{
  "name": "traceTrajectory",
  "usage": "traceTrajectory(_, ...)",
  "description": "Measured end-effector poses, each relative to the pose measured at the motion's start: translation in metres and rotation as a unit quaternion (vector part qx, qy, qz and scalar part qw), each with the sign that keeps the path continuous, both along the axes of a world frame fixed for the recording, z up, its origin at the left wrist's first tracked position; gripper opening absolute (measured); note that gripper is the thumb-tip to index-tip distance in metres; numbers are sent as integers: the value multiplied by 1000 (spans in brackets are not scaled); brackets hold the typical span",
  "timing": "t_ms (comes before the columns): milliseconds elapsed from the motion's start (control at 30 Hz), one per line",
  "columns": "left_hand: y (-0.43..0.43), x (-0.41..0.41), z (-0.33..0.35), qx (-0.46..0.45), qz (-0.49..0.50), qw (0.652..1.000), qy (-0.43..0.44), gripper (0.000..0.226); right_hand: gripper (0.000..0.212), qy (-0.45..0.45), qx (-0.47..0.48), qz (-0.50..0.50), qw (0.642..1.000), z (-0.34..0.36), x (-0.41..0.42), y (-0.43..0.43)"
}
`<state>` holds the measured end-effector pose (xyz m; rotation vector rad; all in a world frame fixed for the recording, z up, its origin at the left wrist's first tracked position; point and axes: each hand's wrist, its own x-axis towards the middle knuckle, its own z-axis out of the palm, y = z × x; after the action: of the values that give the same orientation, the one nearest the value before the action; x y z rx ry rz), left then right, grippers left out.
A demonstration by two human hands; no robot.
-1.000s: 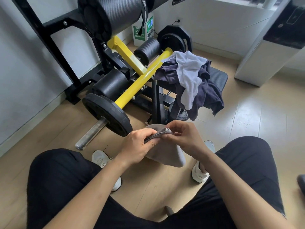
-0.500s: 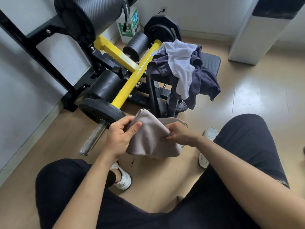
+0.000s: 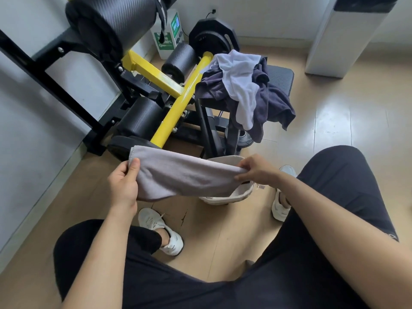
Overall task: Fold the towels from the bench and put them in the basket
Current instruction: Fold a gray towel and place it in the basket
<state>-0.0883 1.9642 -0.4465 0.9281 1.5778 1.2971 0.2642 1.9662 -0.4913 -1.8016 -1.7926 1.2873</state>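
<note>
Holding the towel: seen from the head camera, our left hand [image 3: 123, 186] pinches one end of a grey towel [image 3: 185, 175], thumb on top, while our right hand [image 3: 256, 171] grips the other end, and the cloth spans between them.
Towel's place: it hangs in the air above the floor [image 3: 334, 130], its right part over the mouth of the basket [image 3: 225, 198]; we cannot tell whether it touches the rim.
Basket: pale, it stands on the floor at the foot of the bench [image 3: 279, 78].
Bench pile: a white towel [image 3: 238, 83] lies draped over dark towels [image 3: 272, 101] on the padded seat, their edges hanging off the near side.
Surroundings: a yellow frame [image 3: 178, 105] and black rollers [image 3: 140, 118] stand left of the bench; our white shoes [image 3: 160, 230] sit on either side of the basket.
</note>
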Motion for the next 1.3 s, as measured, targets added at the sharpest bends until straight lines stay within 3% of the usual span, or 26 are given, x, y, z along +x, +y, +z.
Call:
traceTrajectory(233, 0, -1, -7, 7, -3, 994, 108, 24, 24, 136, 50, -179, 973, 11, 13, 4)
traceTrajectory(367, -3, 4, -6, 16, -23, 991, 133, 30, 17, 175, 86, -221, 956, 25, 8, 0)
traceTrajectory(733, -15, 39, -2, 41, -138, 974, 174, 2, 9, 206, 103, -199, 953, 47, -22, -20)
traceTrajectory(867, -25, 64, -5, 34, -193, 968, 158, 14, 5, 222, 104, -192, 950, 48, -38, -27)
traceTrajectory(1167, -37, 102, -5, 26, -229, 963, 143, 12, 13, 249, 110, -138, 952, 52, -66, -40)
traceTrajectory(1300, -42, 107, 0, 5, -233, 968, 92, 31, 22, 318, 69, -107, 939, 57, -69, -45)
